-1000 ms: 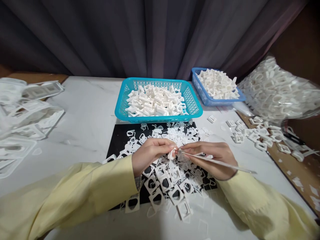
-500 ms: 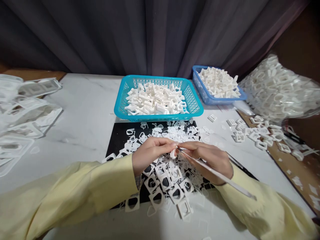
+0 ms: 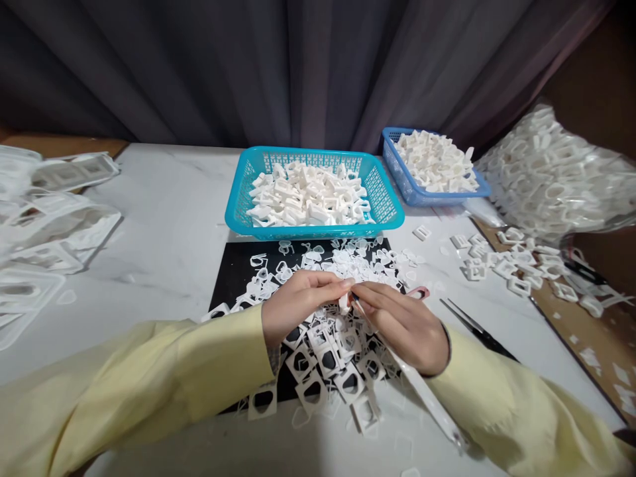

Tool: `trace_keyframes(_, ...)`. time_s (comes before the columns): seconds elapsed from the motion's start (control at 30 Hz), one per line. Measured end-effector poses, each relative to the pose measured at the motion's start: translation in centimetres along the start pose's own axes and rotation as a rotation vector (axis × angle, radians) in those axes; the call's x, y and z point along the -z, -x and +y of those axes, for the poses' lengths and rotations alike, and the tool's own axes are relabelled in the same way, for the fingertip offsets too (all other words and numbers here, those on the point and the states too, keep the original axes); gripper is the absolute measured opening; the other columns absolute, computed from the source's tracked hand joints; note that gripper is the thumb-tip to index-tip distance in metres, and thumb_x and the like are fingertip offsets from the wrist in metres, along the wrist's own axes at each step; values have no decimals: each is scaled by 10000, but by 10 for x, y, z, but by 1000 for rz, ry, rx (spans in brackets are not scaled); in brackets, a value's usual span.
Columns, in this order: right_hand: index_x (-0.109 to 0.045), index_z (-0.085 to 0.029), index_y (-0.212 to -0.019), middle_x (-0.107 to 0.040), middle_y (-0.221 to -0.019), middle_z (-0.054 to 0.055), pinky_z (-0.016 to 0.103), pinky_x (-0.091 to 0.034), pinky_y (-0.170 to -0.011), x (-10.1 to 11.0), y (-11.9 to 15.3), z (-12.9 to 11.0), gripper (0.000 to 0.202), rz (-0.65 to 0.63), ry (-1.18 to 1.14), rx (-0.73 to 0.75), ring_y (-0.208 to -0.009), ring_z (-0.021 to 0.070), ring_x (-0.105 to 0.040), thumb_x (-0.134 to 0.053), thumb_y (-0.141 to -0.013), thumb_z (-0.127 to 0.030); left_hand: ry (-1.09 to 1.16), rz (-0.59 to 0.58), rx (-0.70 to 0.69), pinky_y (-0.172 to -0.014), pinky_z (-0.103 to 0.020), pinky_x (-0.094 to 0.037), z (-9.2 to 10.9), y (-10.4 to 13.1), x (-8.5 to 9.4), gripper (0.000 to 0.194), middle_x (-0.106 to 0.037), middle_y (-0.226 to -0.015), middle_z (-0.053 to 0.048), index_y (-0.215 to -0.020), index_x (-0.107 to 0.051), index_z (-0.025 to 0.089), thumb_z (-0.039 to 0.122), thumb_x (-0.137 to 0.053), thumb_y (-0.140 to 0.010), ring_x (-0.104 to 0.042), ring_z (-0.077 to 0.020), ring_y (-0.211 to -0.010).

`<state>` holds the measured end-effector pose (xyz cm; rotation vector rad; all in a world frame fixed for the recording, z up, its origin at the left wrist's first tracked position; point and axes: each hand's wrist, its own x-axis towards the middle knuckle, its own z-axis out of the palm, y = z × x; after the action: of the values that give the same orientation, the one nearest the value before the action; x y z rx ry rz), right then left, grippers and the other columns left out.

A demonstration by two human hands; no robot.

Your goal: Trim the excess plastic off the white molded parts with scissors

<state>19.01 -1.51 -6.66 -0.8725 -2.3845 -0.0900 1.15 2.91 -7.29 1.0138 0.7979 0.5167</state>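
Observation:
My left hand (image 3: 311, 298) is closed, with thumb and fingertips pinching a small white plastic piece (image 3: 344, 303) above the pile. Against it, my right hand (image 3: 405, 324) has its fingers wrapped round a slim tool with a long white handle (image 3: 430, 404). The handle slants down toward the lower right; the tip is at the piece, mostly hidden by my fingers. Both hands' fingertips nearly meet. Beneath them, white plastic frames (image 3: 312, 392) with rounded openings and thin cut-off scraps (image 3: 365, 265) cover much of a black mat (image 3: 229, 268).
A turquoise basket (image 3: 318, 232) of white parts stands behind the mat, a blue basket (image 3: 437, 200) behind it to the right. Black tweezers (image 3: 481, 331) lie right of my hand. Loose frames (image 3: 519, 268), a clear bag of parts (image 3: 561, 172) and stacked white pieces (image 3: 59, 225) flank the table.
My right hand has turned, swinging the tool's handle end downward and left, off my forearm. The tweezers and a pinkish loop beside the hand show more now. My left hand has hardly moved.

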Motion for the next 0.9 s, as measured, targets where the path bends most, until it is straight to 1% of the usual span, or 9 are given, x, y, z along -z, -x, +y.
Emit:
trace_keyframes(0.13,-591,-89,-771,-668,-973,206,372,-579,-696,-6,4,0,156,28,53,42,-938,266,-622,-470,-860,-48,-29,14,12,-664,-268,-319,-1,-1,0,220,-528,-652,21,-645,-612,147,293,-574,-805,-444,-119,-648)
trace_keyframes(0.23,-583,-77,-741,-651,-995,234,386,-576,-667,-12,8,0,151,43,82,67,-960,298,-608,-479,-842,-34,-28,17,13,-657,-263,-311,-1,-1,1,214,-501,-640,33,-646,-598,149,289,-575,-806,-420,-110,-633)
trace_keyframes(0.4,-567,-86,-747,-633,-1035,245,385,-572,-644,-17,11,3,152,71,104,86,-1016,313,-584,-462,-846,-37,22,-12,0,-710,-264,-334,-1,-1,-1,233,-531,-682,15,-656,-571,149,294,-535,-835,-464,-125,-703)
trace_keyframes(0.53,-549,-78,-721,-627,-1037,267,387,-570,-625,-19,11,0,146,95,98,88,-1025,329,-579,-475,-833,-23,58,-29,-8,-781,-285,-351,0,-3,-1,221,-544,-716,0,-700,-588,145,301,-524,-843,-487,-136,-753)
trace_keyframes(0.63,-549,-73,-715,-628,-1032,275,396,-570,-639,-20,11,-1,137,112,81,74,-1027,342,-581,-487,-823,-17,64,-25,-16,-797,-288,-354,-1,-2,-1,219,-553,-730,-1,-706,-595,148,304,-525,-844,-494,-134,-764)
trace_keyframes(0.73,-547,-103,-717,-640,-1037,248,402,-568,-706,-17,10,9,158,148,57,18,-1035,317,-588,-471,-845,-49,43,-31,-13,-777,-291,-363,-1,-1,-1,219,-590,-727,-13,-698,-615,145,302,-543,-832,-517,-140,-749)
trace_keyframes(0.83,-537,-153,-735,-650,-1055,194,417,-549,-788,-7,7,25,163,236,34,-118,-1033,272,-599,-466,-860,-75,-3,-38,1,-741,-302,-363,0,2,-1,249,-635,-729,-45,-677,-646,129,321,-571,-816,-542,-158,-727)
trace_keyframes(0.9,-519,-178,-723,-667,-1040,153,382,-560,-770,1,6,31,156,277,-6,-212,-975,239,-631,-519,-834,-68,-17,-39,3,-732,-302,-360,0,3,0,264,-651,-755,-54,-687,-660,129,338,-569,-819,-551,-162,-736)
